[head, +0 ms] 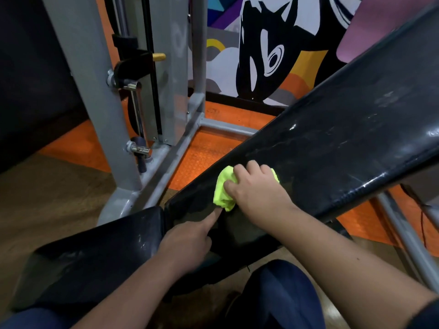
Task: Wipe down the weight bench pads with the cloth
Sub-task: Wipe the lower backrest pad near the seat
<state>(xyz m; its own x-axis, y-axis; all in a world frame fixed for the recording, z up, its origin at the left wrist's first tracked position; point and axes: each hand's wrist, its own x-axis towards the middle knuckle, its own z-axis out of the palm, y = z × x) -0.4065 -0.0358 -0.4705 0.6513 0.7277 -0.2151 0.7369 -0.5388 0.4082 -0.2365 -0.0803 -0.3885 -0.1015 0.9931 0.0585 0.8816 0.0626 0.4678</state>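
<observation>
Resting on the seat pad point(99, 252), the left hand point(187, 243) curls with only its forefinger out, the tip touching the lower end of the inclined back pad point(332, 143), just beside the bunched yellow-green cloth point(222, 191) that the right hand point(256, 193) grips there.

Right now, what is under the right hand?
A bunched yellow-green cloth lies under the right hand, pressed on the black inclined back pad. The cloth's middle and the pad beneath it are covered. The left hand points a finger beside it.
</observation>
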